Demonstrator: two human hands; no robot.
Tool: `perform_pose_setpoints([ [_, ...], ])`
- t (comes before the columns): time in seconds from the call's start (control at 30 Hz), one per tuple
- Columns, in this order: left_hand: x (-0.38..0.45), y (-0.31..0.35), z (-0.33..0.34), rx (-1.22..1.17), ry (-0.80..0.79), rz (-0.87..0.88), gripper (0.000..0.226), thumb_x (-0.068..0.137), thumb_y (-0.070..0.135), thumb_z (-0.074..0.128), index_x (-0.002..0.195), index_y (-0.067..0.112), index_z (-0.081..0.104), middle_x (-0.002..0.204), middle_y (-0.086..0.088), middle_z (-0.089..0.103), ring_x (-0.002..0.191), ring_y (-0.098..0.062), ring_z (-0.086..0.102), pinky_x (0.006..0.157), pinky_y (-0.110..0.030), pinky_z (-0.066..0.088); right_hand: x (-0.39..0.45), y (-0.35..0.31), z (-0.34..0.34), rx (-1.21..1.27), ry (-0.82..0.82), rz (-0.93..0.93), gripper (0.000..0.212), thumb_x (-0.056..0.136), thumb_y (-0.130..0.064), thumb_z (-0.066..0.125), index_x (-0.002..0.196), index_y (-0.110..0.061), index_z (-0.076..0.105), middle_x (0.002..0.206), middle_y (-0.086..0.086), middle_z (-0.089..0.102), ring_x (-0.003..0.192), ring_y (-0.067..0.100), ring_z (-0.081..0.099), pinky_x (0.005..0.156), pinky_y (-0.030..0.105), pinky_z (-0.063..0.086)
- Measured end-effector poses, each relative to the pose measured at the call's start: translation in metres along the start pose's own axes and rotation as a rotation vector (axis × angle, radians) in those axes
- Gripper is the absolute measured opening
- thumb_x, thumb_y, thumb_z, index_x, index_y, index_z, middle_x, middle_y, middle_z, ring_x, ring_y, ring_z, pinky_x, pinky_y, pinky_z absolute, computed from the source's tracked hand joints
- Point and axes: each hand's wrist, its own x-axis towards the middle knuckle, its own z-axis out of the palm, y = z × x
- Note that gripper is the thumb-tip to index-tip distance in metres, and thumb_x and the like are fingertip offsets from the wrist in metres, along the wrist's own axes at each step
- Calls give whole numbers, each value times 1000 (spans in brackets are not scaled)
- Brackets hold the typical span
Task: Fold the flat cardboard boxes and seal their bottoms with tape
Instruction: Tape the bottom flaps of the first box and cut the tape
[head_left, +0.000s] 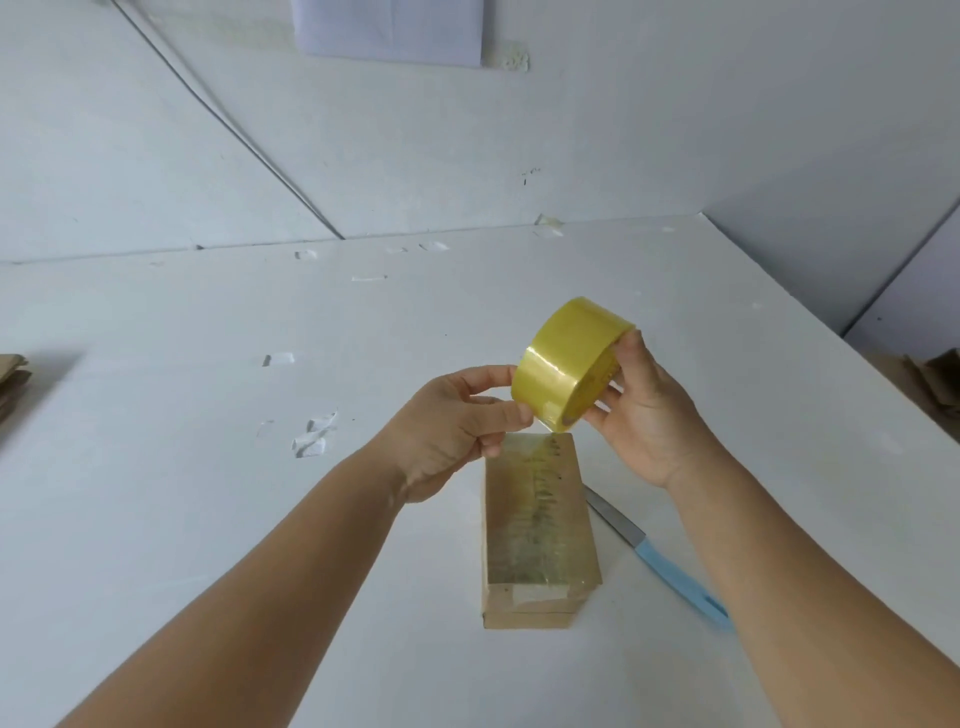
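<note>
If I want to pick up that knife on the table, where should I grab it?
Take the knife by its blue handle, the end nearest the person, coming from above on the right side. The bare metal blade points away toward the box, so the handle is probably the safe part, and it lies flat in the open.

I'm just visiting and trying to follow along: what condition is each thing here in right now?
Yellow roll of clear packing tape: held up above the box by both hands.
Small brown cardboard box: folded, lying on the white table, top face covered in glossy tape.
Blue-handled knife: lying untouched right of the box.
Left hand: fingers pinching at the roll's edge.
Right hand: gripping the roll.
</note>
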Motion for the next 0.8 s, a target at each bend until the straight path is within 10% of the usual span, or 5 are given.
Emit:
perform_pose_setpoints([
  [0.27, 6, 5, -3, 317, 76, -139, 6, 84, 12, 73, 87, 9, 70, 54, 5, 47, 51, -9, 43, 56, -19, 44, -6, -12, -3, 100, -131, -72, 73, 34, -48, 94, 92, -32, 53, 86, -5, 65, 86, 19, 63, 67, 37, 55],
  [0.5, 10, 7, -3, 460, 122, -156, 5, 83, 21, 71, 80, 18, 69, 67, 6, 54, 65, -11, 45, 66, -22, 42, -8, -7, -6, 133, -149, -113, 66, 43, -43, 93, 95, -30, 55, 73, -5, 54, 70, 10, 53, 70, 39, 54],
  [0.8, 6, 5, -5, 12, 20, -233, 19, 85, 0, 66, 104, 2, 63, 68, -4, 61, 60, -12, 60, 61, -21, 55, -9, -11, -13, 181, -180, -179, 52, 57, -40, 88, 100, -31, 60, 71, -3, 47, 68, 10, 48, 75, 39, 42],
])
